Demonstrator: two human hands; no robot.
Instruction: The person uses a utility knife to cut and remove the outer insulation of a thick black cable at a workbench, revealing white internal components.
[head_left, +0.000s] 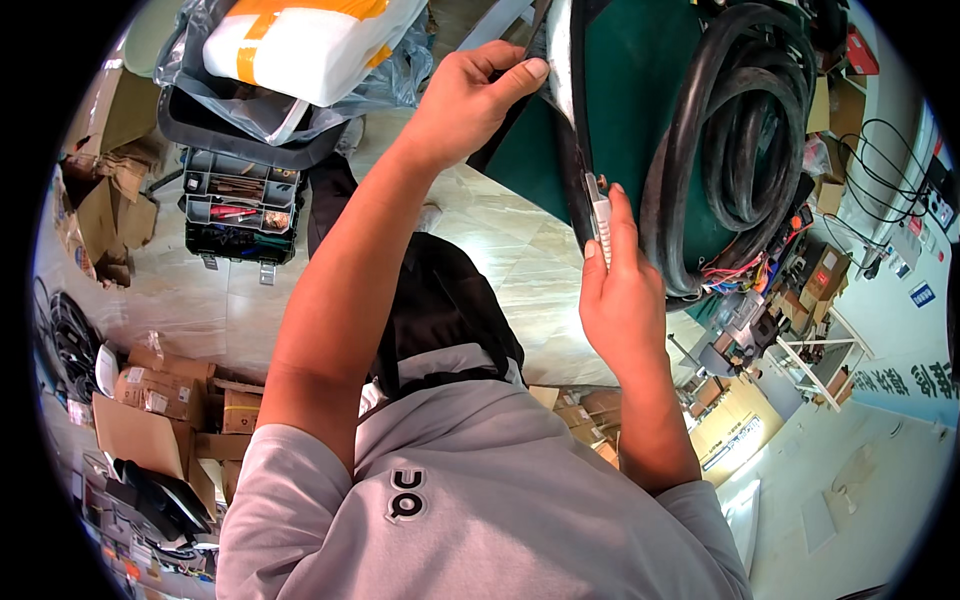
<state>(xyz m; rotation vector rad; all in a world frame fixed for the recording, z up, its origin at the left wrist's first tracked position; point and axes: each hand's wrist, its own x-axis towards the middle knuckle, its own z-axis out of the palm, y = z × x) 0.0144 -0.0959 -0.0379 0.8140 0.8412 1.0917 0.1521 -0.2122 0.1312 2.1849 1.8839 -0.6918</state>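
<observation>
A thick black cable (576, 180) lies lengthwise before me over a green work surface (626, 90). Its outer sheath is slit along the upper part, and a whitish inner layer (559, 45) shows through the gap. My left hand (480, 94) pinches the sheath's edge between thumb and fingers beside this gap. In my right hand (622, 285) is a utility knife with a light grey handle (602, 225). The knife's tip rests on the cable at the lower end of the slit, with my index finger stretched along the handle.
Right of the cable sits a heavy coil of black cable (675, 165), with thin coloured wires (735, 274) at its lower end. An open toolbox (240, 202) stands on the tiled floor at left, below a white taped package (292, 52) in clear plastic. Cardboard boxes (161, 394) fill the lower left.
</observation>
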